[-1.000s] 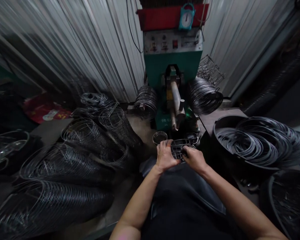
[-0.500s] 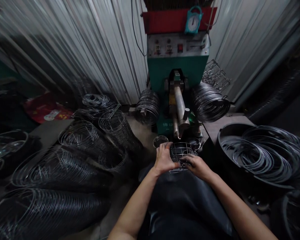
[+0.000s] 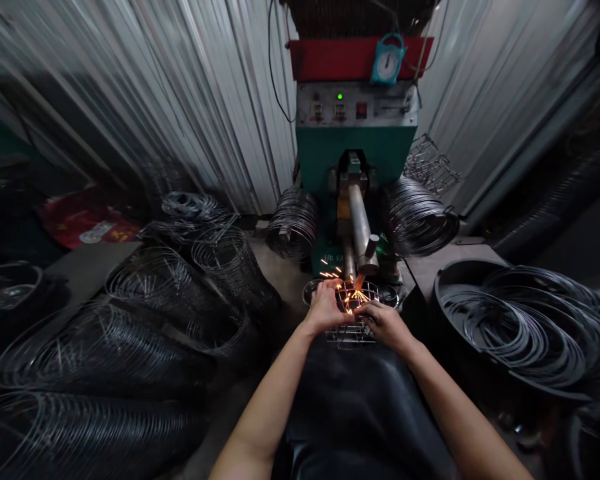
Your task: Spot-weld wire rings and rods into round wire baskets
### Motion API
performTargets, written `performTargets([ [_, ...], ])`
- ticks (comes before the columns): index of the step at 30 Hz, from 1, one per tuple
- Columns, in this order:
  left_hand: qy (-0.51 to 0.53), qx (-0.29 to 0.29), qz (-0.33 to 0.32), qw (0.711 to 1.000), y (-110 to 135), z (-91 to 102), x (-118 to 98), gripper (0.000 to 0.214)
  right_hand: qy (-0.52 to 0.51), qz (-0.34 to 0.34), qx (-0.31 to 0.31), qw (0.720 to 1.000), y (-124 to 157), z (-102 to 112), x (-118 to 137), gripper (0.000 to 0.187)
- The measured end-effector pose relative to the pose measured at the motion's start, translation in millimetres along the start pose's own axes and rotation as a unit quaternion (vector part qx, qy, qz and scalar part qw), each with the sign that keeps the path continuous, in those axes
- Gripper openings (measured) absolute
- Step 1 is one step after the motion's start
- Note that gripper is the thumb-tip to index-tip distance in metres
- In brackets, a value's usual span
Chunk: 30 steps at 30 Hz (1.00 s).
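Observation:
A small wire basket (image 3: 353, 325) sits under the tip of a green welding machine (image 3: 356, 143), and orange sparks fly from the contact point. My left hand (image 3: 324, 308) grips the basket's left side with fingers curled round the wires. My right hand (image 3: 386, 325) holds its right side, fingers closed on the rim. A green lamp is lit on the machine's control panel. A black apron covers my lap below the hands.
Stacks of wire baskets (image 3: 145, 313) lie on the floor at left. A black tub of wire rings (image 3: 525, 320) stands at right. Coils of rings (image 3: 294, 221) hang on both sides of the machine. Corrugated metal sheeting forms the wall behind.
Both hands have pushed the wire basket forward under the machine's tip. Sparks now fly there and the green panel lamp has come on.

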State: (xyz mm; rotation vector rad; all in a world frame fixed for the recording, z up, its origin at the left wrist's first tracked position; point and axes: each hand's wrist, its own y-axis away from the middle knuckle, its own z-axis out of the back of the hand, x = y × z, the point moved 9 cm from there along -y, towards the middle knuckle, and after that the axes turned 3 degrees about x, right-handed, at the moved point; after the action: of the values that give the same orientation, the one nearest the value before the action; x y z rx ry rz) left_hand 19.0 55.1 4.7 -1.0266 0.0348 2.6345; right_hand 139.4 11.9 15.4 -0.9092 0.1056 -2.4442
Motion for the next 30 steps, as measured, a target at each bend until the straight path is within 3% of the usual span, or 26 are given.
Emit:
performTargets([
  [8,-0.012,-0.043,0.028,0.999,-7.8,3.8,3.3,0.084,0.043,-0.044,-0.031,0.998,-3.4,-1.0,-11.0,0.029],
  [13,0.016,-0.049,0.047,0.998,-18.8,2.0,9.3,0.083,-0.038,-0.092,-0.143,0.985,1.3,20.4,-18.9,0.025],
  [16,0.009,-0.068,0.048,0.996,-19.1,3.7,9.2,0.087,-0.198,-0.2,-0.207,0.937,37.9,18.2,-49.2,0.032],
  [19,0.005,-0.077,0.058,0.995,-23.1,6.8,10.7,0.086,-0.359,-0.322,-0.199,0.853,91.4,-16.9,-86.9,0.037],
  [21,0.011,-0.07,0.072,0.995,-28.7,7.5,14.5,0.085,-0.396,-0.36,-0.203,0.82,127.2,-38.5,-102.3,0.037],
  [24,0.016,-0.064,0.085,0.994,-37.3,7.8,19.5,0.085,-0.318,-0.363,-0.232,0.844,168.9,-51.1,-107.7,0.037],
  [27,0.022,-0.064,0.085,0.994,-42.7,7.2,20.5,0.083,-0.231,-0.349,-0.255,0.871,189.8,-51.2,-100.0,0.037],
  [28,0.024,-0.063,0.087,0.994,-43.6,7.1,21.0,0.082,-0.231,-0.353,-0.266,0.867,193.9,-50.0,-99.7,0.035],
  [30,0.033,-0.057,0.085,0.994,-44.4,7.1,23.4,0.083,-0.293,-0.369,-0.296,0.831,199.4,-47.4,-106.1,0.032],
])
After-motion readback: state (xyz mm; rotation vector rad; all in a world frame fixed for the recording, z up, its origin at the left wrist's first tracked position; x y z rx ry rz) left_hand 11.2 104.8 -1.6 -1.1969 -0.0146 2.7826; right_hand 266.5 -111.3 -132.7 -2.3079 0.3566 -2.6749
